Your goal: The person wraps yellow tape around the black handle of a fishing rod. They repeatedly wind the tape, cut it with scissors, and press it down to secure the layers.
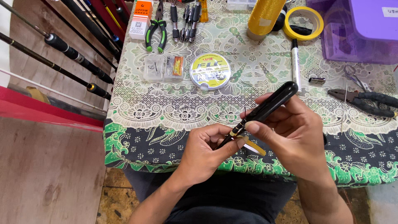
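I hold a glossy black rod handle, long and rounded at its upper end, slanted so that the butt points toward one o'clock and the thin end toward seven o'clock, over the near edge of the table. My right hand wraps the handle from the three o'clock side, thumb and forefinger pressed together on the shaft where it narrows. My left hand comes up from seven o'clock and pinches the thin end between thumb and fingertips, right where a strip of yellow tape hangs off toward four o'clock. Both hands are closed on the piece and touch each other at the pinch. Beneath them lies the patterned tablecloth, cream lace print with a green and black floral border. At twelve o'clock from my hands sits a round flat spool of fishing line with a yellow and white label, and just at its nine o'clock side a small clear plastic packet. Farther at eleven o'clock lie green-handled pliers. At one o'clock stands a cone of golden thread, with a yellow tape roll beside it. A white marker pen lies near the butt end, and black-handled pliers rest at three o'clock. Dark fishing rods lean at ten o'clock.
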